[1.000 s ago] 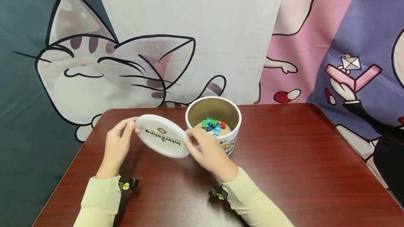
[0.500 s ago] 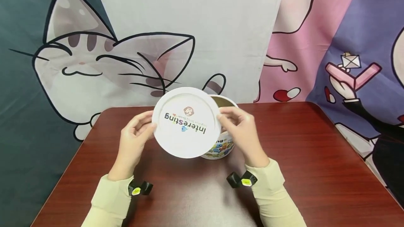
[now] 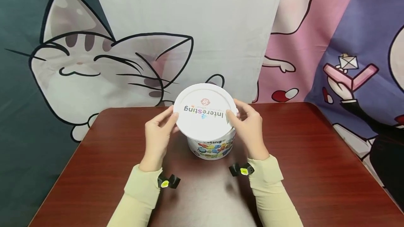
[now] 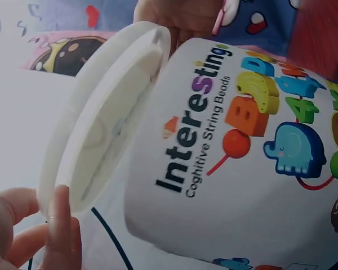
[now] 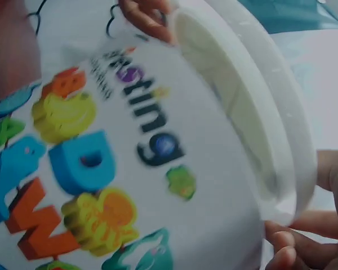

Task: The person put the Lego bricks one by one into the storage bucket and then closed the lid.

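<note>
A round white lid (image 3: 202, 125) printed "Interesting" is held just above the mouth of a white bucket (image 3: 212, 150) with colourful pictures of beads. My left hand (image 3: 157, 139) pinches the lid's left edge, and my right hand (image 3: 250, 130) pinches its right edge. From the left wrist view, the underside of the lid (image 4: 110, 129) stands apart from the bucket (image 4: 225, 152) by a narrow gap. The right wrist view also has the lid (image 5: 259, 107) raised over the rim of the bucket (image 5: 174, 146). The inside of the bucket is hidden.
The bucket stands near the back edge of a dark red-brown wooden table (image 3: 315, 171). Behind the table hangs a cloth backdrop (image 3: 233, 27) with cartoon figures. A small black camera is worn on each wrist.
Both hands have carried the lid rightward from beside the bucket to over it, levelling it. The coloured blocks seen inside the bucket earlier are now covered from view.
</note>
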The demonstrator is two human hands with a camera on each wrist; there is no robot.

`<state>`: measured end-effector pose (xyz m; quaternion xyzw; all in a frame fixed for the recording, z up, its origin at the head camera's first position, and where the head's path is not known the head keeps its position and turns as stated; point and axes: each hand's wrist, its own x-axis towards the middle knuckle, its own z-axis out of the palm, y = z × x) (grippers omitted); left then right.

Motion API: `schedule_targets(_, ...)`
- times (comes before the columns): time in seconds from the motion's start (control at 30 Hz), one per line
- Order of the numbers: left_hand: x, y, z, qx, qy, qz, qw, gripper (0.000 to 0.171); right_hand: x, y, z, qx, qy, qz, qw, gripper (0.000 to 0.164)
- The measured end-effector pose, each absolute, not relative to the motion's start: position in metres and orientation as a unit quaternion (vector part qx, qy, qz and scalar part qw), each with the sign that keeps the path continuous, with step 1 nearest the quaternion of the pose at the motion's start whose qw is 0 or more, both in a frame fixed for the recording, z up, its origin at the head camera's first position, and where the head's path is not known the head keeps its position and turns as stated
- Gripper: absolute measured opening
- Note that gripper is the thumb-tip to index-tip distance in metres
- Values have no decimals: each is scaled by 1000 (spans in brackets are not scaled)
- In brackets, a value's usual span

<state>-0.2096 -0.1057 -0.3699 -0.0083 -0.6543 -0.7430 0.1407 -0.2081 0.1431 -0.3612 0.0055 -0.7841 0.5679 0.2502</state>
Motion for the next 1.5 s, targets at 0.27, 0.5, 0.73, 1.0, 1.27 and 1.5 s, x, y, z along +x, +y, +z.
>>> schedule_targets(0.27,-216,-93,-383,-50,-762,-623,169,36,-218,146,-374,-74,-801,522,284,36)
schedule_targets(0.5,-224,-89,-391,-43,-787,-595,156,38,-227,146,-384,-47,-819,498,281,31)
schedule_targets(0.73,-227,-88,-390,-29,-770,-623,134,35,-228,145,-384,-29,-828,490,272,33)
schedule_targets(1.0,-234,-89,-389,-78,-776,-619,96,50,-233,151,-380,3,-840,489,235,33)
schedule_targets(1.27,-256,-92,-376,-229,-887,-390,98,63,-254,152,-363,106,-900,400,137,44)
schedule_targets(1.5,-262,-98,-376,-277,-913,-295,54,67,-259,144,-355,150,-949,276,43,54)
